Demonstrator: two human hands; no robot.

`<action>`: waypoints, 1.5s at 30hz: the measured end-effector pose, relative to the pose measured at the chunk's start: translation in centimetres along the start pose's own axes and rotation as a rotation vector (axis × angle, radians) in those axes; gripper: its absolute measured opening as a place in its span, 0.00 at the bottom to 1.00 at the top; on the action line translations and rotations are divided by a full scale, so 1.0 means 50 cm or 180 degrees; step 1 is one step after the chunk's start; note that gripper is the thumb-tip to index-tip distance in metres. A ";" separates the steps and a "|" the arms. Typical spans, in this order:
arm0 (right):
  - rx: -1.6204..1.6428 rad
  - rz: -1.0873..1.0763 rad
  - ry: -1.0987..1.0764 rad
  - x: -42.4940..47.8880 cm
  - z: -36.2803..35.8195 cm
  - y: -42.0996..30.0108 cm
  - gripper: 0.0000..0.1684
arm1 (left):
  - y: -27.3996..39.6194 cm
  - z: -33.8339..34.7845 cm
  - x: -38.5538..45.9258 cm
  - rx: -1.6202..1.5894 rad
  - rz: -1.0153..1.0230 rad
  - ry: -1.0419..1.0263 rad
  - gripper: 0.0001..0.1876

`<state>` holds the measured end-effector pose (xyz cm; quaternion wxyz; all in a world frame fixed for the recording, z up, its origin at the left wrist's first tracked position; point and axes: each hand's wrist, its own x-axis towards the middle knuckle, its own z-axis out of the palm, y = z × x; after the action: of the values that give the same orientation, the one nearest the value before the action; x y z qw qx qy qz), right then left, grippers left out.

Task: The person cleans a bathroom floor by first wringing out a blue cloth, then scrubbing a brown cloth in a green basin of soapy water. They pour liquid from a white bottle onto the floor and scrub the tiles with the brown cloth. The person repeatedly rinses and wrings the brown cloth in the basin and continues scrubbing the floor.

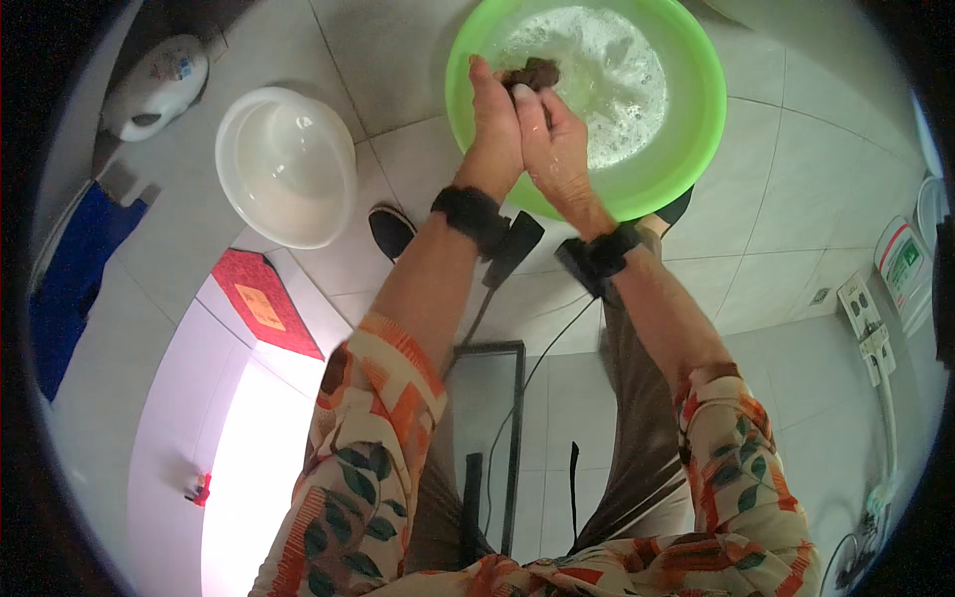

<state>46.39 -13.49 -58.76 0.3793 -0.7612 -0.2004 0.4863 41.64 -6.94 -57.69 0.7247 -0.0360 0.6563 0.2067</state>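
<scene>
A green plastic basin (705,112) on the tiled floor holds sudsy water (623,97). Above its left side, my left hand (494,123) and my right hand (556,142) are pressed together around a small dark brown cloth (539,73). The cloth is bunched up and sticks out past my fingertips, over the suds. My left palm is turned towards my right hand, whose fingers are curled on the cloth. The part of the cloth between my hands is hidden. Each wrist wears a black strap with a device on it.
A white basin (343,175) stands on the floor left of the green one. Farther left lies a white plastic bottle (160,89) near a blue mat (82,276). A red mat (268,302) is at the lower left. Power sockets (865,321) and a white container (901,261) are at the right.
</scene>
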 end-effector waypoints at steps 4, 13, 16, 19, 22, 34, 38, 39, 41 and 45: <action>-0.0678 0.0080 0.0019 0.057 -0.029 0.064 0.21 | -0.024 0.007 -0.033 0.0470 -0.0244 0.0284 0.35; -0.2999 -0.1067 0.0063 0.213 -0.136 0.167 0.22 | -0.013 -0.023 0.013 0.0524 -0.0438 -0.0116 0.38; -0.0362 0.0156 -0.1390 0.166 -0.070 0.115 0.14 | 0.012 -0.013 0.011 0.0306 -0.0491 0.0065 0.39; 0.0623 0.0140 -0.1497 0.010 -0.037 0.009 0.07 | 0.014 -0.060 0.047 -0.0034 -0.0268 -0.0343 0.37; 0.0717 0.0042 -0.0750 -0.038 0.003 -0.002 0.12 | 0.021 -0.053 0.028 0.0413 -0.0185 -0.0241 0.31; -0.0177 -0.0352 0.0052 0.037 -0.012 -0.012 0.17 | -0.007 -0.017 0.038 -0.0044 0.0044 -0.0206 0.29; -0.0871 -0.0079 -0.0154 0.066 -0.034 0.069 0.19 | -0.046 -0.024 0.030 0.0359 0.0022 0.0339 0.29; -0.1294 0.0025 -0.0206 0.090 -0.047 0.089 0.20 | -0.040 -0.010 0.015 0.0514 -0.0017 0.0239 0.29; -0.2147 0.0223 -0.0327 0.137 -0.066 0.121 0.22 | -0.031 -0.005 0.019 0.0884 -0.0105 -0.0081 0.29; -0.2073 -0.0426 0.0826 0.207 -0.159 0.176 0.26 | -0.035 -0.014 0.037 0.1186 -0.0313 0.0261 0.35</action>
<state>57.58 -15.10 -69.74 0.1701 -0.8829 -0.3444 0.2702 41.68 -8.28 -59.95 0.7007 0.0583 0.7096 0.0443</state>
